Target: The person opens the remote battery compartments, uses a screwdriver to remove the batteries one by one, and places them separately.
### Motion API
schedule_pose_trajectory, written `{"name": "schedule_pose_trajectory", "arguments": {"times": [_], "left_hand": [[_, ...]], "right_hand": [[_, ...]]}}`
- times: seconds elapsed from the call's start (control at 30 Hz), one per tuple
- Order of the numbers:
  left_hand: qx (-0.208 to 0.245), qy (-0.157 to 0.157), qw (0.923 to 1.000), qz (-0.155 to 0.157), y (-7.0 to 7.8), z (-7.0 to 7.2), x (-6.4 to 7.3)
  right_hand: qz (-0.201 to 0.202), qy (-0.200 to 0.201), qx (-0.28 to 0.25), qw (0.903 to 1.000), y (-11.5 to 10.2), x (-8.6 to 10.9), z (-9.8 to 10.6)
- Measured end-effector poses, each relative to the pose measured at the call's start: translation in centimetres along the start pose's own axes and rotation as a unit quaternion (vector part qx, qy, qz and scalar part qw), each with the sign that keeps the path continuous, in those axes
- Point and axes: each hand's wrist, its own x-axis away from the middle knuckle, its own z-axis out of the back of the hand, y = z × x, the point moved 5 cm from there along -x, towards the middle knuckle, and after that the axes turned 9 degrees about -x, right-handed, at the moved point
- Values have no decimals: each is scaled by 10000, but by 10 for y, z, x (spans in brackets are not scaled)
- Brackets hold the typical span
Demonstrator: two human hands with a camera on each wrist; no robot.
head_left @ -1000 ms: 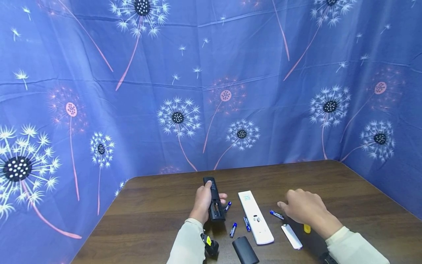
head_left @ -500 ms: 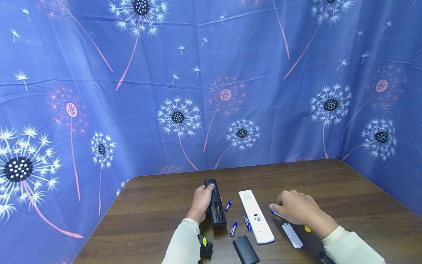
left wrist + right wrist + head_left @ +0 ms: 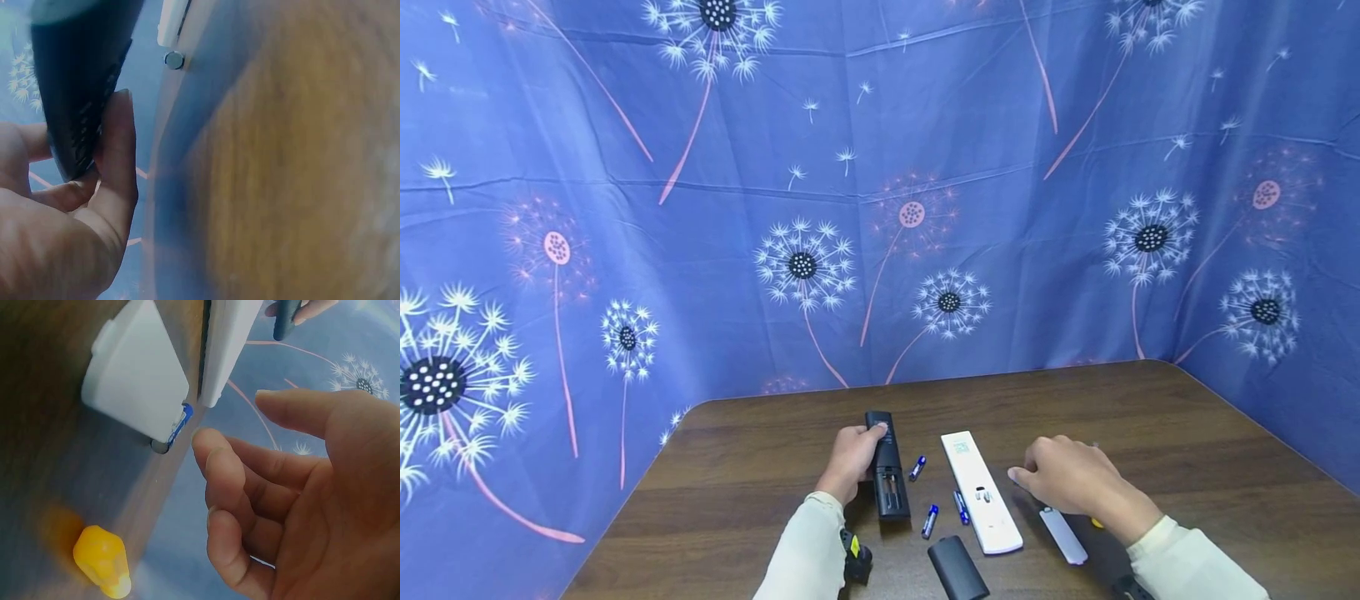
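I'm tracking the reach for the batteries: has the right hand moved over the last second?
Yes. The right hand has drifted left, closer to the white remote, and now covers the battery beside it.

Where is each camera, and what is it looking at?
Head: on the person's head, looking down at the table; both hands and sleeves show.
Left wrist: beside the left hand, which grips the black remote.
Right wrist: under the right hand, empty, near the white cover.
Shared: the black remote appears in all views.
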Motion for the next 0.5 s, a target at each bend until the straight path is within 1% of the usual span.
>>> {"name": "schedule_pose_trajectory", "arguments": {"times": [0.13,0.23,0.5], "left_hand": [[-309,-39,9995,31,-3,2,-1],[-448,-65,9989,78,-3,2,0],[-545,-201,9983,63,-2,0,1]], "right_hand": [[48,23,-16,10000,-2,0,-2],[93,67,-33,9999,-3,0,-3],[84,106,-55,9999,-4,-2,-4]]}}
